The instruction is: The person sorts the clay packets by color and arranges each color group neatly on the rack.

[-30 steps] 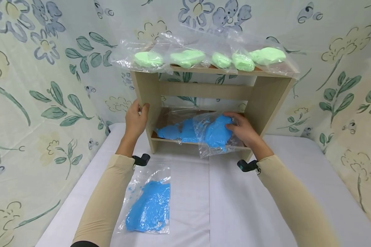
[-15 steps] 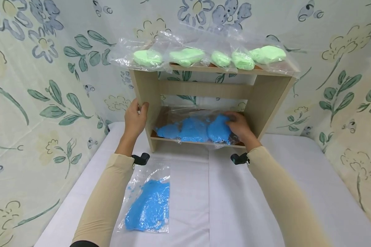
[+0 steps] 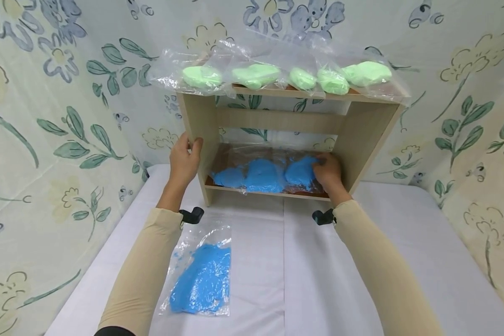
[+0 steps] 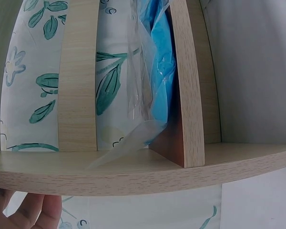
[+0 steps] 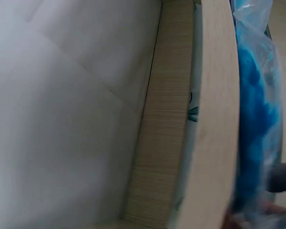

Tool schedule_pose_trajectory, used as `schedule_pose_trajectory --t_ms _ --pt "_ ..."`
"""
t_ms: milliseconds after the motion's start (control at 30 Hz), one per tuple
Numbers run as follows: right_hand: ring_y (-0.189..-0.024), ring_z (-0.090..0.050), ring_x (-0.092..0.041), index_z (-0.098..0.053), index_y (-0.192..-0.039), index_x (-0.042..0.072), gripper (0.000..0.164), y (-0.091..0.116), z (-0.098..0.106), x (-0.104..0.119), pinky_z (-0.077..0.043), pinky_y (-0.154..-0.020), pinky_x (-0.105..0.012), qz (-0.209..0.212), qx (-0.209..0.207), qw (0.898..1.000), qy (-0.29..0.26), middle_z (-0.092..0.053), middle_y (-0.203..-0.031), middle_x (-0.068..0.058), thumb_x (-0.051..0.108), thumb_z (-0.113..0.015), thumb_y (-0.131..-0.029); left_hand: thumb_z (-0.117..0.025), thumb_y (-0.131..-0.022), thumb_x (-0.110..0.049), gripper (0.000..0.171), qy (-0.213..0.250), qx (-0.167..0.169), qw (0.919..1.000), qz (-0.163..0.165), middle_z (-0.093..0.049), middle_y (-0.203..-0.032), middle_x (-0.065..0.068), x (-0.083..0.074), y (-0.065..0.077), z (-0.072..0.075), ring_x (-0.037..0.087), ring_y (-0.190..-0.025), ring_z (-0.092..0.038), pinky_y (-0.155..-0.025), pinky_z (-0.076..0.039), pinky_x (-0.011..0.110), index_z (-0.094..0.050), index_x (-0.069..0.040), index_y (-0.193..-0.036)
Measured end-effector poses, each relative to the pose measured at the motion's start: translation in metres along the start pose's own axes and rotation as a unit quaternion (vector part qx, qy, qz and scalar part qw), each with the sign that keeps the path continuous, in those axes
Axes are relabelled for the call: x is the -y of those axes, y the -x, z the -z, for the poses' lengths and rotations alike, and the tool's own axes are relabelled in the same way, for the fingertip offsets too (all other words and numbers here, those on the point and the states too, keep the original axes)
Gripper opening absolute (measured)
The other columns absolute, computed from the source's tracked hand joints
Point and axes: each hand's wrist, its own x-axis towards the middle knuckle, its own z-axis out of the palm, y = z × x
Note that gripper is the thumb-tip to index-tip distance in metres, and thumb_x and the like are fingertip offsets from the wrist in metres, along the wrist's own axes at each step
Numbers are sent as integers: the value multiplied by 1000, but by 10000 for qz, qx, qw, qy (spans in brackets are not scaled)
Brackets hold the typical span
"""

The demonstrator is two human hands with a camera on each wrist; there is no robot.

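Observation:
My left hand (image 3: 185, 160) grips the left side panel (image 3: 199, 135) of a small wooden shelf unit, thumb at the front edge, fingertips (image 4: 50, 212) outside the panel. Inside, on the lower board, my right hand (image 3: 328, 171) holds the right end of a clear plastic bag of blue dough-like stuff (image 3: 300, 172). Its fingertips are partly hidden behind the bag. Left of that bag lie two more blue lumps in clear plastic, a middle one (image 3: 263, 175) and a smaller one (image 3: 230, 178). Blue bagged stuff (image 5: 252, 129) also shows above the board edge in the right wrist view.
Several bags of pale green lumps (image 3: 256, 75) line the top board (image 3: 285, 94). Another clear bag of blue stuff (image 3: 203, 280) lies flat on the white-covered table (image 3: 260, 261), in front of the unit. Floral cloth (image 3: 462, 116) hangs behind and at both sides.
The right hand has moved the blue bag back and down from the shelf's front edge onto the lower board. My left hand has stayed on the side panel.

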Motion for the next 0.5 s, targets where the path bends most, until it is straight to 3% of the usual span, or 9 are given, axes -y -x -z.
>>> schedule_pose_trajectory --t_ms 67,167,233,300,400,500 --pt "-123 -45 -42 -48 -139 -3 44 5 0 5 -45 -103 -55 403 -129 9951 896 -49 -140 -28 14 -49 -98 -46 -104 -30 41 0 4 10000 38 -59 -137 15 0 0 1 33 -113 -63 -88 -59 52 -51 -12 -140" --pt "-130 -42 -47 -53 -134 -6 44 13 -1 14 -38 -110 -59 1559 -367 9644 2103 -52 -137 -31 13 -55 -94 -46 -103 -30 41 -2 -2 10000 97 -59 -137 15 0 1 2 33 -114 -62 -89 -59 52 -51 -12 -139" --pt "-137 -37 -49 -57 -132 -5 42 16 -3 18 -33 -116 -61 2374 -335 9395 2446 -50 -140 -31 13 -58 -94 -46 -103 -31 41 -12 -17 9999 113 -59 -137 15 0 0 3 33 -115 -61 -90 -59 52 -51 -12 -139" --pt "-143 -32 -47 -56 -135 -2 43 18 -6 18 -24 -121 -62 2922 81 9245 2447 -48 -146 -27 16 -58 -96 -45 -104 -32 41 -6 -11 9999 104 -59 -137 15 0 -1 3 32 -116 -61 -91 -58 52 -51 -12 -140" --pt "-150 -20 -47 -44 -148 9 51 18 -11 9 -15 -121 -70 2906 976 9198 2450 -33 -159 -21 29 -50 -102 -45 -104 -32 42 32 21 10000 62 -59 -138 14 0 -1 2 32 -116 -61 -91 -58 51 -50 -13 -140" --pt "-152 -12 -48 -33 -155 17 56 16 -17 -6 -9 -118 -75 2647 1423 9189 2556 -21 -165 -17 40 -41 -105 -46 -103 -31 42 67 48 10000 53 -60 -137 14 0 0 1 32 -114 -62 -90 -59 51 -51 -12 -140"
